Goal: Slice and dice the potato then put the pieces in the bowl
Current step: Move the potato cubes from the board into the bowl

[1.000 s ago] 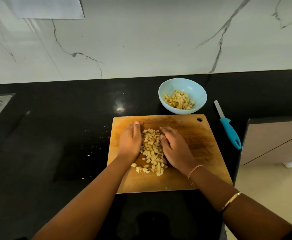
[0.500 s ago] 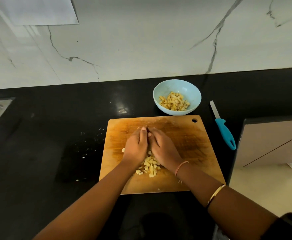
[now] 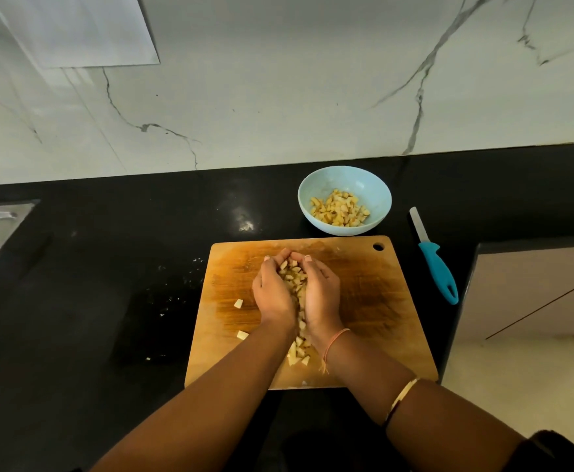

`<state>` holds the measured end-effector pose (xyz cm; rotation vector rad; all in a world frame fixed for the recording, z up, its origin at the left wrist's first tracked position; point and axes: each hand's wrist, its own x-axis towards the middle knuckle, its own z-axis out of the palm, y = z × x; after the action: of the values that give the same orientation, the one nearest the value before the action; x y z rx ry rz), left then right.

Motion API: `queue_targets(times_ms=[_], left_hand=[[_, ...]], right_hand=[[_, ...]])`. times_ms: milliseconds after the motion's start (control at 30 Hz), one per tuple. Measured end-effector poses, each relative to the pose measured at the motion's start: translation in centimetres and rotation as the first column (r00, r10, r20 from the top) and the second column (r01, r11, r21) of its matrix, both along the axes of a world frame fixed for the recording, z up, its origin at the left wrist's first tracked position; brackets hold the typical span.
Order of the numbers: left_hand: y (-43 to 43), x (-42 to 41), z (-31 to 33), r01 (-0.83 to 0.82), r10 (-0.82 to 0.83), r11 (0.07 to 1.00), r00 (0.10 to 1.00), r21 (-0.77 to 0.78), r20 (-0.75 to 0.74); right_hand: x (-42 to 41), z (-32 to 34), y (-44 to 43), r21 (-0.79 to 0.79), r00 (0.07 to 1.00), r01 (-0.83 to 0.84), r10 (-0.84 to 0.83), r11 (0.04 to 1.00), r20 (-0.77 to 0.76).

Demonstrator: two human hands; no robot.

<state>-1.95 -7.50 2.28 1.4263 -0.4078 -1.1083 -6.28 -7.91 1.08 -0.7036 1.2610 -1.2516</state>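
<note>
- Two stray cubes lie loose near the left edge of the cutting board, outside the scoop. They look likely to need a second pass.
- The left hand is cupped, its fingers curled round the left side of the heap of potato pieces at the board's middle.
- The right hand mirrors it, its fingers curled round the other side, fingertips meeting at the far end.
- A few fallen pieces sit under the wrists towards the near edge. The heels of the palms probably need pressing together before lifting, so no more slip out.
- The bowl, already part-filled with dice, stands on the counter just past the board's far right corner. It is best to carry the load low and open the hands right over it.
- The knife lies on the counter beside the board's right edge, clear of that path.
</note>
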Motion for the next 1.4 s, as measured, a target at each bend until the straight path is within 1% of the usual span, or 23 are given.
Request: queue_targets(times_ms=[33,100,167,233,300,400,533,600,667,733,800,900,967,1033,1100,1133,1200,1233,1300,1333,1367,1400], left_hand=[[-0.1,-0.2,0.3,-0.025,0.026,1.0,0.999,0.014,-0.022],[-0.2,-0.7,0.9,-0.06,0.063,0.997,0.994,0.043,-0.085],[-0.2,-1.2,1.2,-0.08,0.088,0.995,0.988,0.067,-0.127],[-0.4,-1.8,1.7,-0.085,0.094,0.994,0.984,0.069,-0.15],[-1.0,-2.5,2.5,-0.08,0.089,0.995,0.98,0.053,-0.176],[-2.8,-3.6,4.2,-0.062,0.063,0.998,0.975,0.011,-0.211],[-6.1,-5.0,7.1,-0.022,0.01,0.998,0.98,-0.057,-0.2],[-8.1,-5.6,8.3,-0.012,-0.005,0.996,0.983,-0.09,-0.185],[-10.0,-6.1,9.2,0.005,-0.027,0.992,0.983,-0.123,-0.179],[-11.9,-6.5,9.5,0.017,-0.043,0.99,0.981,-0.139,-0.188],[-13.9,-6.7,9.0,0.021,-0.049,0.989,0.979,-0.145,-0.197],[-16.2,-6.8,7.3,0.078,-0.101,0.988,0.979,-0.133,-0.176],[-17.3,-6.8,5.9,0.193,-0.203,0.974,0.976,-0.116,-0.075],[-17.8,-6.5,4.8,0.285,-0.281,0.955,0.958,-0.078,0.062],[-18.0,-5.9,4.2,0.295,-0.283,0.954,0.945,-0.05,0.166],[-18.1,-5.6,4.0,0.298,-0.282,0.954,0.933,-0.038,0.224],[-18.4,-5.0,3.5,0.309,-0.286,0.951,0.911,-0.032,0.297],[-18.5,-4.8,3.4,0.311,-0.283,0.95,0.908,-0.043,0.308],[-18.4,-4.4,3.4,0.315,-0.283,0.948,0.904,-0.053,0.321],[-18.4,-4.2,3.4,0.317,-0.283,0.947,0.9,-0.053,0.332],[-18.4,-4.1,3.4,0.318,-0.282,0.947,0.898,-0.055,0.339],[-18.3,-3.8,3.5,0.309,-0.272,0.949,0.902,-0.063,0.337]], right_hand=[[-0.2,0.4,-0.1,0.049,0.995,0.013,-0.018,0.999,0.096],[-0.8,1.0,-0.1,0.129,0.975,0.006,-0.034,0.992,0.218],[-1.2,1.4,-0.1,0.213,0.949,-0.014,-0.054,0.977,0.311],[-1.9,1.9,-0.2,0.262,0.925,-0.03,-0.073,0.964,0.374],[-2.5,2.5,-0.8,0.252,0.902,-0.029,-0.084,0.967,0.424],[-3.6,4.0,-2.3,0.203,0.859,0.018,-0.119,0.979,0.497],[-5.1,7.3,-5.3,0.138,0.783,0.033,-0.112,0.99,0.612],[-5.8,8.6,-7.2,0.114,0.793,0.027,-0.091,0.993,0.602],[-6.3,9.3,-9.5,0.053,0.814,0.038,-0.062,0.998,0.577],[-6.5,9.5,-11.8,0.013,0.838,0.068,-0.065,0.998,0.542],[-6.6,9.1,-13.6,0.009,0.863,0.106,-0.097,0.994,0.495],[-6.8,7.7,-15.7,-0.001,0.918,0.156,-0.144,0.988,0.37],[-7.0,6.2,-16.9,-0.032,0.971,0.12,-0.111,0.992,0.213],[-7.4,4.9,-18.0,-0.037,0.999,0.028,-0.029,0.999,-0.023],[-7.5,4.4,-18.6,-0.044,0.97,-0.031,0.019,0.999,-0.243],[-7.5,4.4,-18.8,-0.081,0.947,-0.02,-0.007,0.996,-0.321],[-7.6,4.7,-19.1,-0.199,0.902,-0.007,-0.08,0.98,-0.424],[-7.6,4.9,-19.3,-0.224,0.876,-0.058,-0.058,0.973,-0.479],[-7.8,4.8,-19.2,-0.17,0.777,-0.226,0.072,0.959,-0.625],[-7.9,4.6,-19.0,-0.148,0.728,-0.281,0.11,0.948,-0.676],[-7.9,4.4,-18.8,-0.161,0.711,-0.298,0.106,0.941,-0.695],[-7.9,4.2,-18.5,-0.204,0.731,-0.285,0.074,0.937,-0.678]])
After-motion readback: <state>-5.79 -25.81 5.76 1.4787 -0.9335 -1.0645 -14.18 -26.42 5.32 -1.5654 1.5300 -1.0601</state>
